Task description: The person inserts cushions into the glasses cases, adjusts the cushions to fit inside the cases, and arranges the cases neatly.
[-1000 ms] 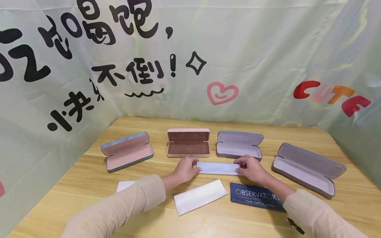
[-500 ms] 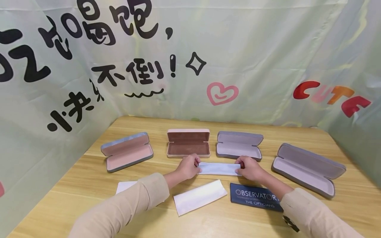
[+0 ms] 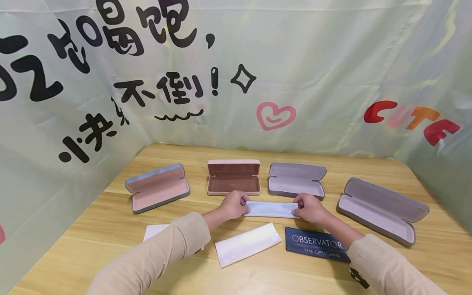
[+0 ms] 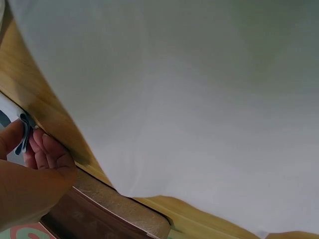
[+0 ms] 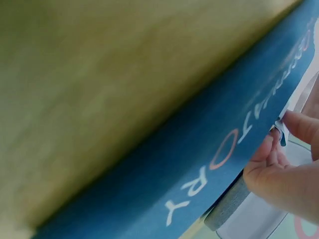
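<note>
A light blue folded glasses cloth (image 3: 272,209) stretches flat between both hands, just in front of the open spectacle cases. My left hand (image 3: 234,205) pinches its left end between thumb and fingers, and my right hand (image 3: 310,208) pinches the right end. The left wrist view shows the cloth's doubled edge (image 4: 23,133) in the fingers. A white folded cloth (image 3: 248,245) lies nearer the front. Beside it is a dark blue cloth (image 3: 315,243) with white lettering, its right end hidden by the right sleeve. Another white cloth (image 3: 155,230) is partly hidden under the left arm.
Along the back of the wooden table (image 3: 99,229) stand a blue case with pink lining (image 3: 160,196), a pink case with brown lining (image 3: 234,184), and two grey-purple cases (image 3: 296,186), all with lids raised. A printed curtain (image 3: 313,61) encloses the back and sides.
My left hand and forearm have shifted slightly right. The right hand has moved very little. The light blue cloth stays pinched at both ends in nearly the same place.
</note>
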Demonstrator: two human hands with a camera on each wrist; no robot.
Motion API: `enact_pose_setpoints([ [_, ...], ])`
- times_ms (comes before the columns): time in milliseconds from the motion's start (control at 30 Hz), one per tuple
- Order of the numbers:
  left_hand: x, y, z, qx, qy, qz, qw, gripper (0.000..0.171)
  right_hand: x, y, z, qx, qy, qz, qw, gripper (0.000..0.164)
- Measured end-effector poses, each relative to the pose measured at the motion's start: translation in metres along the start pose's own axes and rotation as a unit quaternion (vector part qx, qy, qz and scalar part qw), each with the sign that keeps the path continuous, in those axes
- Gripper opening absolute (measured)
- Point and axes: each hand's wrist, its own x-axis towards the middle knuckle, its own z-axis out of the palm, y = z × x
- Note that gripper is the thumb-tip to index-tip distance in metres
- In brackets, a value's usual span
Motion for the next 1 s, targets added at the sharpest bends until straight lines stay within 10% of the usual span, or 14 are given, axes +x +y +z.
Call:
enact_pose_setpoints([
  [1000, -0.025, -0.015, -0.036, -0.117, 0.053, -0.048, 0.9905, 0.011, -0.004, -0.026, -0.001, 0.197, -0.049, -0.022, 0.979, 0.011],
])
